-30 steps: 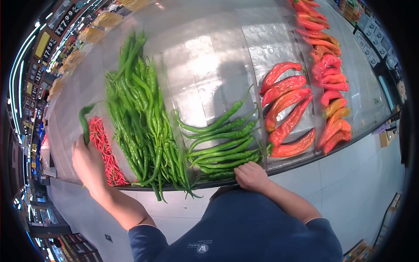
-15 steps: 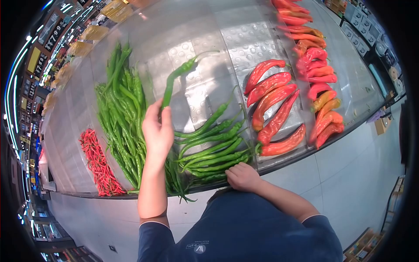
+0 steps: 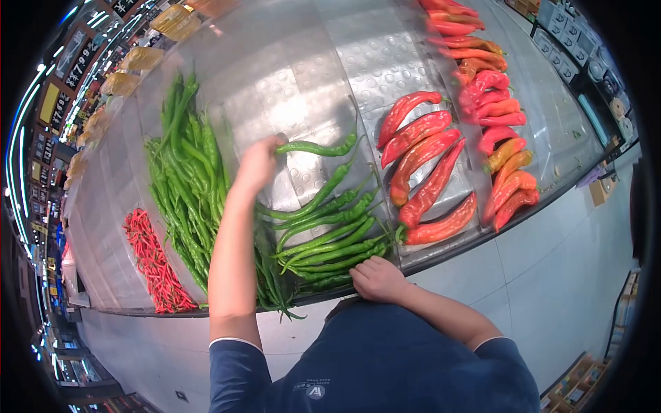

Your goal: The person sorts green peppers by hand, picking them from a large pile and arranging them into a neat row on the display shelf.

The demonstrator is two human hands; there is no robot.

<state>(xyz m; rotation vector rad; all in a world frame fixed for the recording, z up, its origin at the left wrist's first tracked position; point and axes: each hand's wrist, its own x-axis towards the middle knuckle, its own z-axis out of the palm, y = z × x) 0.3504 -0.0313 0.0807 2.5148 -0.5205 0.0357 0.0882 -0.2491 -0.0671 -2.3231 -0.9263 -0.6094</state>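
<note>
A long green chili pepper (image 3: pixel 318 147) is pinched by its thin tip in my left hand (image 3: pixel 257 165). It lies nearly level, its stem end pointing right, just above a row of similar green chilies (image 3: pixel 337 237) lined up at the display's front. My right hand (image 3: pixel 379 279) is curled closed at the front edge, touching or very close to the right end of the lowest chilies; whatever is inside its fingers is hidden. Left of my left forearm lies a large heap of green chilies (image 3: pixel 189 179).
Small red chilies (image 3: pixel 157 265) are piled at the far left. Large red peppers (image 3: pixel 434 168) lie to the right, past a clear divider, with more red and orange peppers (image 3: pixel 506 131) beyond. The counter's dark front edge (image 3: pixel 451 259) curves below. Yellow packages (image 3: pixel 142 58) line the back left.
My left hand has moved up and turned, swinging the held chili from upright to nearly level over the row. My right hand has stayed at the edge.
</note>
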